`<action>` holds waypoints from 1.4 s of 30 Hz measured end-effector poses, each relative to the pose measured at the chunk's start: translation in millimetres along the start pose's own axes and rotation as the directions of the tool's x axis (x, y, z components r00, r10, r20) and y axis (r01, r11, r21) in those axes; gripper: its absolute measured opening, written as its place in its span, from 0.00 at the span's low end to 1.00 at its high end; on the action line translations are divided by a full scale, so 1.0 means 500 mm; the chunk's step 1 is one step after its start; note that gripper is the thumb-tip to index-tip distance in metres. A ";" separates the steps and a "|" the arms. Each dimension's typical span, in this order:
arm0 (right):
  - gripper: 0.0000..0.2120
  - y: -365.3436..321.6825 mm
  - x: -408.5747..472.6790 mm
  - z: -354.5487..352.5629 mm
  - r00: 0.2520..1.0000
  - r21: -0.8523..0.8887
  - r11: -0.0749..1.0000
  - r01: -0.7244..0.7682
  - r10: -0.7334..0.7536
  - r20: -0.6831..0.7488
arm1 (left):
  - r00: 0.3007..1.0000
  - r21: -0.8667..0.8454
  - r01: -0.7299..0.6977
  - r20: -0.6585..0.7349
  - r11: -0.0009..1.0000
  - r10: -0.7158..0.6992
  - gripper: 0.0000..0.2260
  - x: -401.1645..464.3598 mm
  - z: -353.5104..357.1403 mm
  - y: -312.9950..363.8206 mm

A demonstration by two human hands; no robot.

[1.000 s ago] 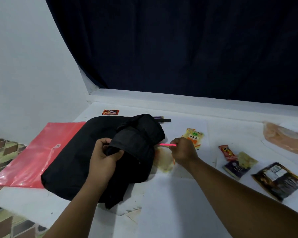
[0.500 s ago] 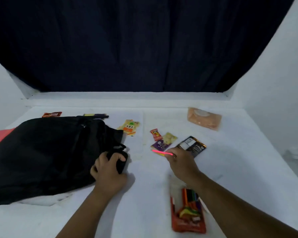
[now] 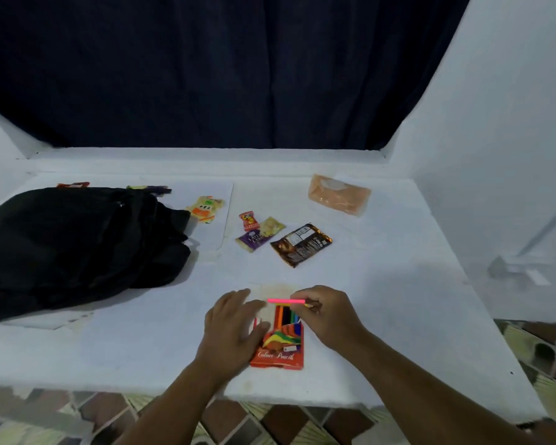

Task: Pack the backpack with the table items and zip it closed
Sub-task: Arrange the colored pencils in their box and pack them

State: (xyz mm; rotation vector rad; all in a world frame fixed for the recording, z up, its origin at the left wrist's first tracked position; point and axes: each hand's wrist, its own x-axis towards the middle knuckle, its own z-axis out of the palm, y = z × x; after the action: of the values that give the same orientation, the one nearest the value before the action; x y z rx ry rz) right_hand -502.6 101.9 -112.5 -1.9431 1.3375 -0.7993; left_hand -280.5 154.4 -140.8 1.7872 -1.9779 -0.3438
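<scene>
Backpack (image 3: 77,245) lies left; snack packets (image 3: 260,234) mid-table; pencil box (image 3: 280,342) nearest — seemingly under both hands.

The red pencil box (image 3: 278,347) near the table's front edge reads "Colour Pencils" in white script. Print on the snack packets farther back is too blurred to read.

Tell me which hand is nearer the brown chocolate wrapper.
Right. The right hand, pinching a pink pencil, sits just below the brown chocolate wrapper. The left hand rests on the colour pencil box, lower and further left.
</scene>
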 end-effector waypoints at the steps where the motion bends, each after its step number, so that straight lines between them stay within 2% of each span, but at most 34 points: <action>1: 0.11 0.001 -0.004 0.001 1.000 0.014 1.000 0.006 -0.006 0.011 | 0.999 -0.015 -0.006 -0.032 1.000 0.005 0.21 -0.002 0.000 0.001; 5: 0.12 -0.003 -0.009 0.012 0.999 0.031 0.999 0.036 -0.037 0.023 | 0.982 -0.077 -0.089 -0.172 0.993 0.075 0.19 -0.004 -0.006 0.008; 8: 0.14 -0.016 -0.014 0.028 0.997 0.008 0.998 0.068 -0.068 0.044 | 0.965 -0.050 -0.161 -0.219 0.986 0.146 0.15 -0.004 -0.006 0.007; 10: 0.16 -0.020 -0.015 0.040 0.995 -0.033 0.996 0.086 -0.084 0.052 | 0.960 -0.065 -0.159 -0.244 0.985 0.139 0.13 -0.005 -0.003 0.002; 12: 0.17 -0.019 -0.016 0.046 0.999 0.002 1.000 0.015 -0.015 0.040 | 0.967 -0.113 -0.086 -0.250 0.990 0.055 0.10 -0.008 -0.002 0.000; 14: 0.17 -0.017 -0.016 0.044 0.994 0.040 0.993 -0.110 0.109 0.007 | 0.972 -0.170 0.063 -0.211 0.983 -0.099 0.06 -0.012 -0.008 0.005; 17: 0.10 -0.017 -0.011 0.037 0.979 0.088 0.975 -0.203 0.202 0.011 | 0.961 -0.269 0.180 -0.155 0.946 -0.227 0.05 -0.013 -0.013 0.005; 20: 0.05 -0.026 -0.001 0.033 0.970 0.098 0.965 -0.244 0.242 0.038 | 0.978 -0.245 0.102 -0.153 0.964 -0.143 0.12 -0.012 -0.006 -0.004; 22: 0.07 -0.030 0.009 0.029 0.945 0.185 0.926 -0.328 0.324 0.052 | 0.985 -0.209 0.060 -0.149 0.976 -0.092 0.13 -0.010 0.003 -0.011; 24: 0.09 -0.037 0.025 0.024 0.901 0.307 0.849 -0.430 0.426 0.085 | 0.987 -0.196 0.054 -0.137 0.979 -0.082 0.13 -0.008 0.005 -0.012; 27: 0.07 -0.054 0.049 0.015 0.861 0.328 0.800 -0.502 0.497 0.106 | 0.989 -0.201 0.054 -0.122 0.978 -0.080 0.18 -0.009 0.005 -0.010; 30: 0.04 -0.063 0.063 0.007 0.823 0.389 0.740 -0.549 0.560 0.096 | 0.990 -0.194 0.045 -0.125 0.980 -0.070 0.15 -0.007 0.005 -0.008; 33: 0.08 -0.074 0.079 -0.003 0.791 0.487 0.663 -0.568 0.604 0.100 | 0.990 -0.165 0.020 -0.136 0.986 -0.043 0.15 -0.005 0.002 -0.002; 37: 0.12 -0.085 0.086 -0.002 0.833 0.451 0.740 -0.499 0.552 0.015 | 0.992 -0.138 0.037 -0.118 0.990 -0.054 0.20 -0.006 0.000 0.002; 42: 0.21 -0.096 0.075 0.024 0.913 0.206 0.897 -0.392 0.407 -0.032 | 0.985 -0.184 0.091 -0.126 0.979 -0.115 0.15 -0.006 -0.002 0.006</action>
State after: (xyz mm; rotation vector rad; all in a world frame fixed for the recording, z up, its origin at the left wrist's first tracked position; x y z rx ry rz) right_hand -455.4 81.5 -77.4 -1.4298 1.5712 -0.7687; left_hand -282.4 157.8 -138.7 1.7539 -1.7094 -0.4069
